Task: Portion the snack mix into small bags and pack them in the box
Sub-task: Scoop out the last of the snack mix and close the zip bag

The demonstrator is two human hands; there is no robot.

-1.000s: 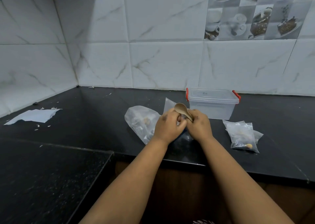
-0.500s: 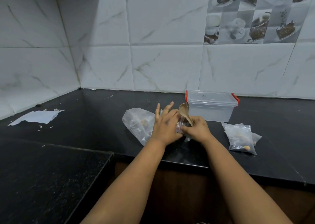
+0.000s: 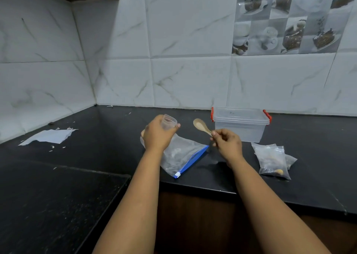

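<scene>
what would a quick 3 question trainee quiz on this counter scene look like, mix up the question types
1. True or false: the lid is on the clear box.
2. Which thing does the right hand hold? A) a knife B) a wooden spoon C) a fork
3. Fill in: the left hand holds a small clear ____ above the large zip bag.

Key
1. True; the lid with red clips sits on the box.
2. B; the spoon is held by its handle, bowl up, and looks empty.
3. Cup. It looks empty. The small filled bags lie on the counter outside the box, to its right.
</scene>
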